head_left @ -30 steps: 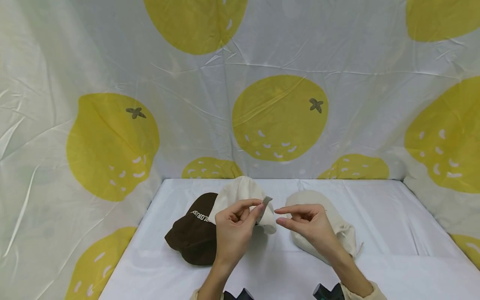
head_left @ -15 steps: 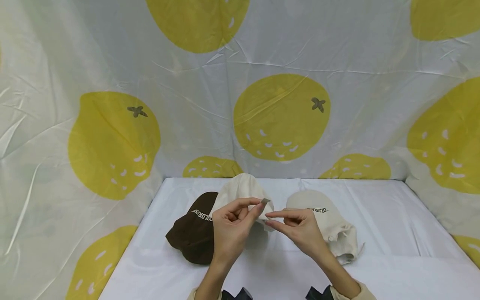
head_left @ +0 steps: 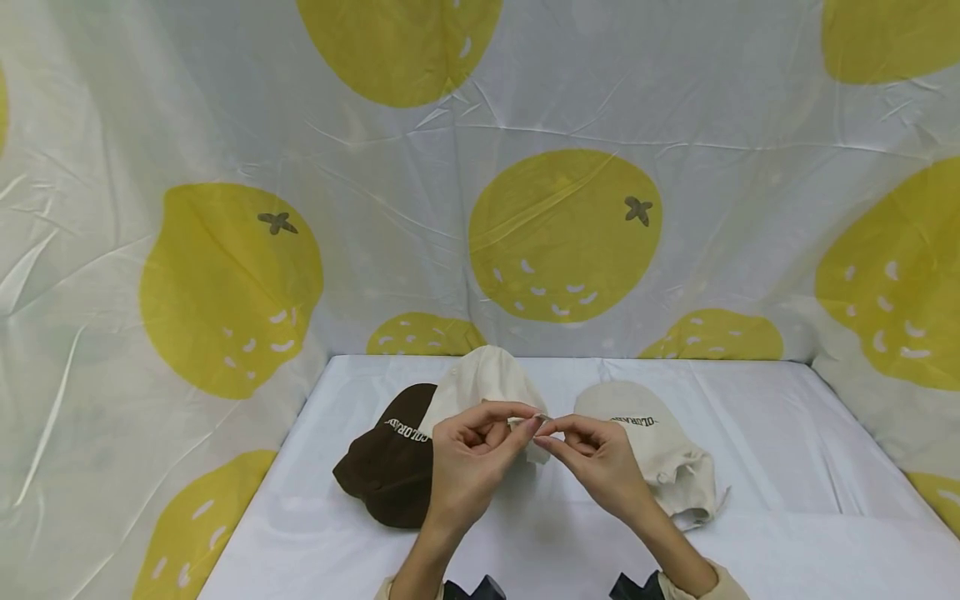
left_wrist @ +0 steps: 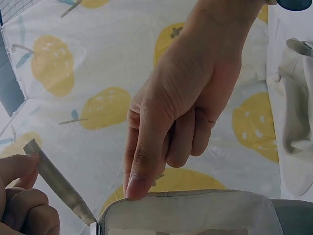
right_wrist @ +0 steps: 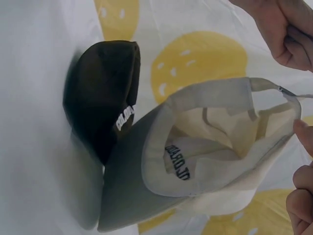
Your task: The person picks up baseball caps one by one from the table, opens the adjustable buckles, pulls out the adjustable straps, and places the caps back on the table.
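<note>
A cream baseball cap (head_left: 487,375) with a grey brim (right_wrist: 132,181) is between my hands, its hollow inside showing in the right wrist view. My left hand (head_left: 472,458) pinches the end of its grey back strap (left_wrist: 61,183) between thumb and forefinger. That strap runs from a small metal buckle (left_wrist: 95,228) at the cap's back opening. My right hand (head_left: 600,458) pinches the cap's rear edge close to the buckle, thumb and forefinger together. In the head view the fingertips of both hands nearly meet and hide most of the strap.
A dark brown cap (head_left: 390,475) with white lettering lies at the left, partly behind my left hand. Another cream cap (head_left: 652,417) with dark lettering lies at the right. White cloth (head_left: 780,467) covers the table, and a lemon-print curtain (head_left: 562,108) stands behind.
My right hand has moved left and its thumb and forefinger have closed on the cap's edge. The strap end has tilted down, and lettering on the right cap has come into view.
</note>
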`<state>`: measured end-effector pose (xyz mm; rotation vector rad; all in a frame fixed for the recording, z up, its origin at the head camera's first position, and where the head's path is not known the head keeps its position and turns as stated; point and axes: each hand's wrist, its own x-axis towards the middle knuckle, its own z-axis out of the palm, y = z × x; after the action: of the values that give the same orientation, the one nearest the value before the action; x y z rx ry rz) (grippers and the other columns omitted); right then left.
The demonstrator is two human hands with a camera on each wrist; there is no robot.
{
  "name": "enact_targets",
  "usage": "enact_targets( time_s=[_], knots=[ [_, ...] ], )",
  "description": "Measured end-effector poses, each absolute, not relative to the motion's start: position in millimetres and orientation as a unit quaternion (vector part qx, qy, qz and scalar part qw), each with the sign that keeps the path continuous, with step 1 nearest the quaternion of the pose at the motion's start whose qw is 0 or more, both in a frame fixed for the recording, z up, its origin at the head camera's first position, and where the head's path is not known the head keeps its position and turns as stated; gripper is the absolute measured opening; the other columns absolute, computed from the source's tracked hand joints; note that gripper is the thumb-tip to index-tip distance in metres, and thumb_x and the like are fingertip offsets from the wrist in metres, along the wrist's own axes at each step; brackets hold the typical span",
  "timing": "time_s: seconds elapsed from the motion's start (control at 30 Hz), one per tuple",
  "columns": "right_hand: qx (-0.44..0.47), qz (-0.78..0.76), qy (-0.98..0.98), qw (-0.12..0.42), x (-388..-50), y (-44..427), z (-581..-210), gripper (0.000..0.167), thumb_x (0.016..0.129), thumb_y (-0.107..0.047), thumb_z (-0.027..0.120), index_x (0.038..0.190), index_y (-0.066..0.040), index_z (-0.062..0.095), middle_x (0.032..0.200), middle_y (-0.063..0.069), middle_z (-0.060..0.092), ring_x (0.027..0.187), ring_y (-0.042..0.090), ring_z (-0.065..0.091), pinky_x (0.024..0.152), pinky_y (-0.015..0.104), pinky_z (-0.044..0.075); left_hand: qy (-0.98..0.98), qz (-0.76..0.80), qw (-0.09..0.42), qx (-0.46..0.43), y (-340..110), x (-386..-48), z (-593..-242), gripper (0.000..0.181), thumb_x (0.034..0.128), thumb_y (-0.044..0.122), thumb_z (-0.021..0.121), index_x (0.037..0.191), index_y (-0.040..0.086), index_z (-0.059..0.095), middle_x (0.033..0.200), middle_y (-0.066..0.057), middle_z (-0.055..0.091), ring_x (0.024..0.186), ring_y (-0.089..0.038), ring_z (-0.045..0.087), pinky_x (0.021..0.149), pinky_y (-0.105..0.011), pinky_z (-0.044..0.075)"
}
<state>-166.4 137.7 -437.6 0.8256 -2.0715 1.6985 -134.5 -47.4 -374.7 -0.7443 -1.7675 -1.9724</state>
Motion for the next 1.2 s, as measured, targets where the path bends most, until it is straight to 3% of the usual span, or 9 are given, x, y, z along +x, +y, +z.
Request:
enact_targets(
  time_s=[0.1,0.33,0.6,0.73,0.83,1.03,1.2],
  knots=[
    [0.29,0.59,-0.733,0.174,-165.6,137.4,-436.9,0.017,0.087,0.003,0.079,0.096,-0.012,0.078,0.051,0.003,0.027,0.051,-0.006,0.022,0.045,0.018,0.028,-0.632,-0.693,0.187,-0.293,-47.1,-134.3,-375.3,0.008,0.0906,-0.002,0.076,0.098,-0.002,0.077,0.049,-0.002,0.025,0.046,-0.01,0.017,0.04,-0.016,0.02],
    [0.31,0.592,-0.723,0.176,-166.5,138.1,-437.3,0.017,0.088,0.007,0.075,0.1,-0.005,0.078,0.049,0.002,0.031,0.047,-0.004,0.023,0.041,0.02,0.026,-0.634,-0.684,0.152,-0.325,-44.6,-130.9,-374.8,0.013,0.0908,0.002,0.078,0.102,-0.004,0.077,0.051,-0.002,0.023,0.048,-0.01,0.016,0.043,-0.017,0.021],
    [0.319,0.584,-0.731,0.153,-165.2,137.8,-437.8,0.019,0.091,0.008,0.072,0.098,-0.009,0.077,0.05,0.003,0.032,0.053,-0.009,0.025,0.045,0.017,0.031,-0.667,-0.645,0.163,-0.335,-43.7,-131.7,-377.1,0.027,0.0893,0.004,0.08,0.115,-0.001,0.076,0.055,-0.001,0.025,0.053,-0.001,0.02,0.045,-0.015,0.022],
    [0.333,0.586,-0.724,0.146,-165.9,136.9,-439.1,0.019,0.092,0.009,0.07,0.099,-0.008,0.077,0.059,0.003,0.06,0.054,-0.009,0.029,0.048,0.015,0.038,-0.683,-0.629,0.17,-0.329,-42.2,-131.3,-377.0,0.035,0.0887,0.003,0.08,0.123,0.001,0.073,0.054,0.0,0.024,0.054,0.004,0.021,0.048,-0.013,0.024],
    [0.347,0.588,-0.717,0.143,-165.8,136.3,-440.2,0.019,0.093,0.01,0.069,0.1,-0.005,0.077,0.068,0.004,0.069,0.055,-0.01,0.031,0.048,0.014,0.038,-0.694,-0.622,0.172,-0.319,-41.3,-130.6,-377.0,0.036,0.0889,0.003,0.08,0.124,0.002,0.072,0.054,0.0,0.024,0.054,0.006,0.021,0.049,-0.011,0.024],
    [0.361,0.572,-0.716,0.176,-164.5,133.8,-438.4,0.02,0.088,0.009,0.075,0.099,-0.007,0.078,0.05,0.0,0.031,0.051,-0.007,0.024,0.045,0.013,0.029,-0.71,-0.609,0.187,-0.301,-42.8,-131.5,-376.6,0.03,0.0893,0.004,0.08,0.119,0.004,0.075,0.053,0.002,0.025,0.053,0.006,0.021,0.048,-0.011,0.022],
    [0.383,0.565,-0.704,0.193,-163.7,130.6,-437.7,0.023,0.083,0.011,0.078,0.098,-0.006,0.077,0.049,0.001,0.026,0.047,0.001,0.021,0.044,0.013,0.026,-0.72,-0.602,0.196,-0.284,-47.5,-133.6,-375.0,0.025,0.0893,0.006,0.08,0.114,0.005,0.078,0.055,0.004,0.027,0.053,0.004,0.021,0.05,-0.011,0.021]
  ],
)
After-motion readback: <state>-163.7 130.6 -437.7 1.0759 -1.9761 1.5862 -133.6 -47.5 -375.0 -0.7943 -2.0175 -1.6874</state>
